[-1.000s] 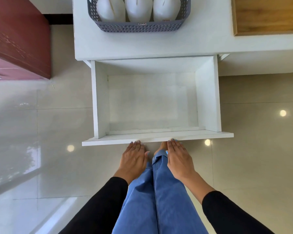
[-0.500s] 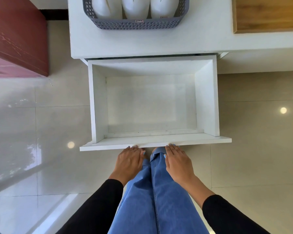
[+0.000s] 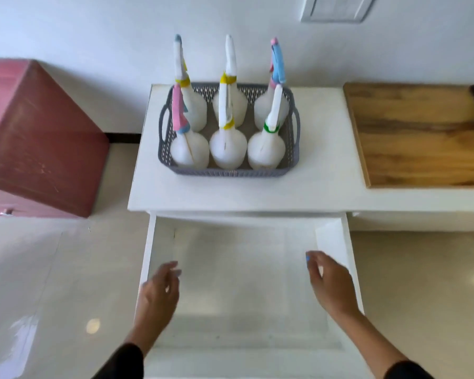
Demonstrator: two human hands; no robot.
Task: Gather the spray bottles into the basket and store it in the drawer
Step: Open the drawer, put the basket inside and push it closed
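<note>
A grey perforated basket [image 3: 230,173] stands on the white cabinet top [image 3: 323,170] and holds several white spray bottles [image 3: 227,147] upright in two rows, their triggers pink, yellow, blue and green. Below it the white drawer [image 3: 246,283] is pulled far out and holds nothing. My left hand [image 3: 158,294] hovers over the drawer's left wall with fingers loosely curled, holding nothing. My right hand [image 3: 330,283] hovers near the right wall, fingers relaxed, also holding nothing. Both hands are blurred and well short of the basket.
A red-brown cabinet [image 3: 39,143] stands to the left, with a gap of glossy tiled floor [image 3: 52,283] between it and the drawer. A wooden board [image 3: 419,132] lies on the counter to the right of the basket. A white wall rises behind.
My head has lifted, bringing the whole basket into view. Both hands have left the drawer's front edge and risen over the drawer, spread apart. The drawer stays pulled out.
</note>
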